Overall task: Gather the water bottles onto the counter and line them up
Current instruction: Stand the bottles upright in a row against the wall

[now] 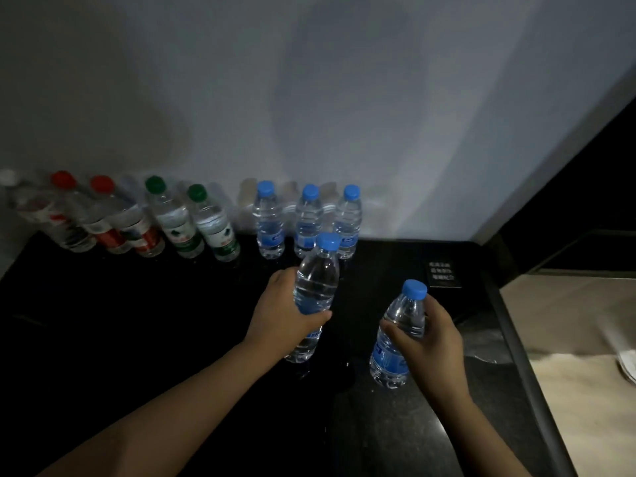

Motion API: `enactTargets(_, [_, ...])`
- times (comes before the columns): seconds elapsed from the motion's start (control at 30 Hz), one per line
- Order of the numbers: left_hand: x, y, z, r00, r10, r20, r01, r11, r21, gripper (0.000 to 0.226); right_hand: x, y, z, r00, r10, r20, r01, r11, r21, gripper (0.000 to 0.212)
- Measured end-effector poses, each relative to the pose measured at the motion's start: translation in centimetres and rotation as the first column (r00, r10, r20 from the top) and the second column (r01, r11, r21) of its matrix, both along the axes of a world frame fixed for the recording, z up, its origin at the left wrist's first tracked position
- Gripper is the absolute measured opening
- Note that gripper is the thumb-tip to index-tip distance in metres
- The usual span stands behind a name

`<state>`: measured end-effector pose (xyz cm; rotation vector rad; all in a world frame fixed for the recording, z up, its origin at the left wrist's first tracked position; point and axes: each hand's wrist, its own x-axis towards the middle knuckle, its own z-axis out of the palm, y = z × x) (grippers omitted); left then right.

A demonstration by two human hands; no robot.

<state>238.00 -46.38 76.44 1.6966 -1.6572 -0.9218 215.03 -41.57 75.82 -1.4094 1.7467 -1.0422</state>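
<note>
We are curling our fingers round a first bottle point(316, 287) in the left hand point(284, 313) and a second bottle point(395, 352) in the right hand point(437, 339), probably to extend the back row point(306, 222).

left hand point(280, 313): bare, nothing fancy, pretty dim in this light
left forearm point(155, 418): bare skin all the way to the bottom edge of the shot, mostly in shadow
right hand point(435, 340): bare as well
right forearm point(481, 435): bare too, right to the frame edge
fine details: too murky to tell
</note>
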Motion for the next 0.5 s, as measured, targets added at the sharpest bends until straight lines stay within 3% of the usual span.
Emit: enactTargets(0.5, [-16.2, -13.8, -2.8, 1.0, 0.021, 0.023, -0.02, 0.999, -0.038, 0.066, -10.2, -5.3, -3.2, 0.986, -0.168, 0.024, 0.167, 0.986, 0.02, 0.053])
